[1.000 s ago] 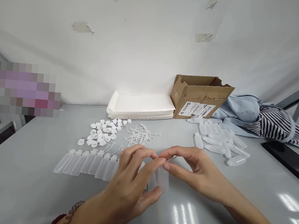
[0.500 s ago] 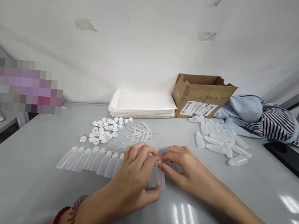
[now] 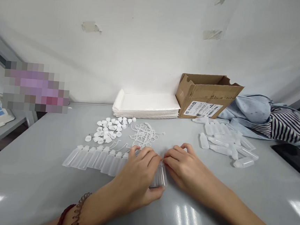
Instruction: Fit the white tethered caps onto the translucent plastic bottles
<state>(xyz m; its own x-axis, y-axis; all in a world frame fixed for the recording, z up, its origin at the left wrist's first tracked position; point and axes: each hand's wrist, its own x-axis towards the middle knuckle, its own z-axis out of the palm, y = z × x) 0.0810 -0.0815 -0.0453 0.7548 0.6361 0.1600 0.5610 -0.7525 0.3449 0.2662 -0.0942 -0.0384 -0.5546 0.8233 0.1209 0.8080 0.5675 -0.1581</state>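
My left hand (image 3: 136, 176) curls over a small clear plastic bottle (image 3: 160, 176) lying at the right end of a row of like bottles (image 3: 96, 158) on the grey table (image 3: 28, 186). Thumb and fingers grip the bottle. My right hand (image 3: 184, 166) rests just right of it, fingers bent, fingertips touching the bottle's top end beside my left fingers. Behind the hands lie several white caps (image 3: 108, 130) and a tangle of white plastic loops (image 3: 144, 134).
A loose heap of clear bottles (image 3: 228, 145) lies at right. A stack of white sheets (image 3: 146, 105) and an open cardboard box (image 3: 208, 94) stand against the wall. Blue and striped cloth (image 3: 272, 119) is at far right, a dark slab (image 3: 295, 158) near the edge.
Both hands have lowered the bottle from just above the table onto it at the row's right end, and the fingers have closed in tighter over it.
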